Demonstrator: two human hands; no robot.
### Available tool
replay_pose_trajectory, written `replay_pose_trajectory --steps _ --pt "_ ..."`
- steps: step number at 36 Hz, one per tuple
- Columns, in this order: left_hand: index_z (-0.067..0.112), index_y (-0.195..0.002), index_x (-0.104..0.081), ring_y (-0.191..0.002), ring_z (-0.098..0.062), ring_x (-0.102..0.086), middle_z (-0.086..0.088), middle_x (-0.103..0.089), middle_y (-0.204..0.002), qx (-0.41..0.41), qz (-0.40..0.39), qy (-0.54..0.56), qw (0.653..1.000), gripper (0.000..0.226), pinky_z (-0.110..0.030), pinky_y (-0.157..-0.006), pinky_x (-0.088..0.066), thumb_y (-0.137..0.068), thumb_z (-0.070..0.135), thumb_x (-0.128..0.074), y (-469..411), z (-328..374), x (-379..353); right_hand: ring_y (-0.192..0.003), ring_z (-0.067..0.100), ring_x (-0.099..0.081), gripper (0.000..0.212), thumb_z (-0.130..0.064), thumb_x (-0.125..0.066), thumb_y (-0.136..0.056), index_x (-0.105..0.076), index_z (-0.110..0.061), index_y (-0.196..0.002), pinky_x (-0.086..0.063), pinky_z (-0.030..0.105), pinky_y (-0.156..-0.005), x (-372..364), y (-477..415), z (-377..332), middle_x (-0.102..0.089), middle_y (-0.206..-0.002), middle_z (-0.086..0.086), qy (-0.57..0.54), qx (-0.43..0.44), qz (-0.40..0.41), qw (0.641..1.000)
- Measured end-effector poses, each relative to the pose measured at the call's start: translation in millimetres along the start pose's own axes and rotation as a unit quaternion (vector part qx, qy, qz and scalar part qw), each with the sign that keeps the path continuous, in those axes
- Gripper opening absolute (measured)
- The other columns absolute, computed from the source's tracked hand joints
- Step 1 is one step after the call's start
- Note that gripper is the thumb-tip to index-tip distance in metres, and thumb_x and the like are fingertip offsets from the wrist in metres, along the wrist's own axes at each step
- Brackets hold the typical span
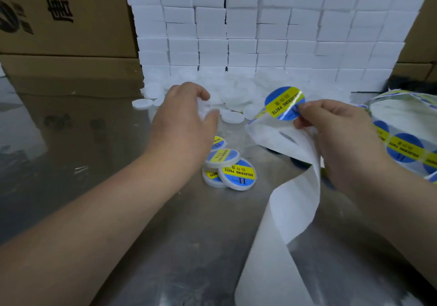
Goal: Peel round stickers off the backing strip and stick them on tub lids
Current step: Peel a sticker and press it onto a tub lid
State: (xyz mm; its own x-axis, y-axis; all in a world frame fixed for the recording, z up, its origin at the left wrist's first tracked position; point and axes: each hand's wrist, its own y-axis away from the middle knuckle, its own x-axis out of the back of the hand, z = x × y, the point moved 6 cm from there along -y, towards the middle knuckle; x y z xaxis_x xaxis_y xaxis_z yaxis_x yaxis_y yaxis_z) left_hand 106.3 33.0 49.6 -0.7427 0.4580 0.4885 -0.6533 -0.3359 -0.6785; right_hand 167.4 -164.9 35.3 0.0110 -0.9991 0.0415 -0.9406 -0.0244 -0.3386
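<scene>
Backing strip (293, 211): spent length, curling toward the camera below the right hand (335, 126). Right hand: thumb and forefinger pinch the round sticker (282, 103) by its lower right edge, printed face up. Left hand (184, 116): fingers curled over the bare lids (234, 92); blurred, so a hold cannot be told. Lids lie left of and beyond the sticker, nearer the left hand. Labelled tubs (236, 174): between the forearms.
</scene>
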Motion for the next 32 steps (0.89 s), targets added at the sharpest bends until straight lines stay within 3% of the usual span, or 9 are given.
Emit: replay_pose_trajectory --steps 4,6,8,10,14,22,26,30,32 --pt "0.042 -0.098 -0.054 -0.092 0.011 -0.05 0.025 -0.056 -0.101 0.05 0.024 0.234 0.971 0.018 0.002 -0.072 -0.036 -0.096 0.026 -0.045 3 2 5 -0.054 0.01 -0.046 0.033 -0.021 -0.061 -0.082 -0.064 -0.023 -0.05 -0.037 0.024 -0.056 -10 5 0 -0.057 -0.053 -0.009 -0.007 0.012 -0.056 0.998" --pt "0.05 -0.097 -0.053 -0.105 -0.006 -0.055 0.017 -0.057 -0.112 0.076 0.006 0.315 0.946 0.025 -0.01 -0.069 -0.049 -0.097 0.027 -0.043 4 2 0 -0.051 0.007 -0.047 0.035 -0.015 -0.06 -0.083 -0.066 -0.025 -0.05 -0.037 0.022 -0.054 -22 12 2 -0.058 -0.052 -0.009 0.001 0.01 -0.123 0.992" --pt "0.05 -0.095 -0.053 -0.093 -0.017 -0.066 0.0 -0.057 -0.122 0.103 -0.017 0.372 0.922 0.026 -0.019 -0.059 -0.053 -0.098 0.027 -0.041 6 1 -5 -0.055 0.006 -0.049 0.037 -0.012 -0.059 -0.083 -0.066 -0.026 -0.05 -0.037 0.021 -0.057 -32 18 2 -0.058 -0.053 -0.009 0.025 0.022 -0.185 0.982" --pt "0.046 -0.095 -0.055 -0.077 -0.01 -0.068 -0.005 -0.056 -0.121 0.124 -0.027 0.398 0.909 0.024 -0.02 -0.056 -0.053 -0.098 0.025 -0.042 6 1 -7 -0.057 0.003 -0.05 0.035 -0.013 -0.061 -0.082 -0.065 -0.027 -0.05 -0.038 0.017 -0.058 -37 22 -1 -0.058 -0.055 -0.01 0.043 0.039 -0.225 0.973" --pt "0.038 -0.094 -0.062 -0.079 -0.011 -0.061 0.008 -0.056 -0.1 0.177 -0.08 0.444 0.875 0.026 -0.031 -0.065 -0.058 -0.095 0.016 -0.048 5 -1 -16 -0.063 0.007 -0.054 0.019 -0.018 -0.064 -0.071 -0.069 -0.027 -0.055 -0.041 0.021 -0.065 -39 25 -3 -0.061 -0.06 -0.005 0.002 0.044 -0.266 0.963" --pt "0.014 -0.092 -0.061 -0.086 -0.03 -0.06 -0.014 -0.058 -0.096 0.267 -0.174 0.607 0.728 0.028 -0.045 -0.083 -0.05 -0.092 0.01 -0.033 11 6 -28 -0.061 0.007 -0.054 0.021 -0.019 -0.057 -0.066 -0.074 -0.03 -0.07 -0.042 0.019 -0.065 -39 22 -1 -0.061 -0.06 -0.004 -0.029 0.042 -0.279 0.959" --pt "0.011 -0.094 -0.059 -0.104 -0.043 -0.059 -0.016 -0.057 -0.095 0.264 -0.182 0.627 0.71 0.029 -0.049 -0.087 -0.047 -0.09 0.014 -0.03 12 7 -28 -0.063 0.008 -0.055 0.026 -0.019 -0.057 -0.065 -0.075 -0.032 -0.077 -0.042 0.022 -0.068 -40 23 0 -0.061 -0.061 -0.004 -0.017 0.042 -0.292 0.955" --pt "0.01 -0.093 -0.06 -0.087 -0.035 -0.064 -0.017 -0.062 -0.091 0.253 -0.197 0.638 0.7 0.027 -0.045 -0.076 -0.053 -0.09 0.015 -0.033 14 11 -29 -0.061 0.005 -0.055 0.028 -0.019 -0.057 -0.065 -0.074 -0.036 -0.079 -0.042 0.017 -0.065 -42 26 -1 -0.06 -0.058 -0.006 -0.014 0.039 -0.314 0.949" --pt "0.009 -0.095 -0.06 -0.097 -0.04 -0.063 -0.022 -0.06 -0.103 0.252 -0.205 0.642 0.694 0.026 -0.045 -0.074 -0.054 -0.09 0.015 -0.035 15 12 -30 -0.061 0.004 -0.055 0.029 -0.019 -0.057 -0.065 -0.074 -0.039 -0.078 -0.042 0.019 -0.066 -44 28 -1 -0.059 -0.058 -0.007 -0.009 0.04 -0.328 0.944"
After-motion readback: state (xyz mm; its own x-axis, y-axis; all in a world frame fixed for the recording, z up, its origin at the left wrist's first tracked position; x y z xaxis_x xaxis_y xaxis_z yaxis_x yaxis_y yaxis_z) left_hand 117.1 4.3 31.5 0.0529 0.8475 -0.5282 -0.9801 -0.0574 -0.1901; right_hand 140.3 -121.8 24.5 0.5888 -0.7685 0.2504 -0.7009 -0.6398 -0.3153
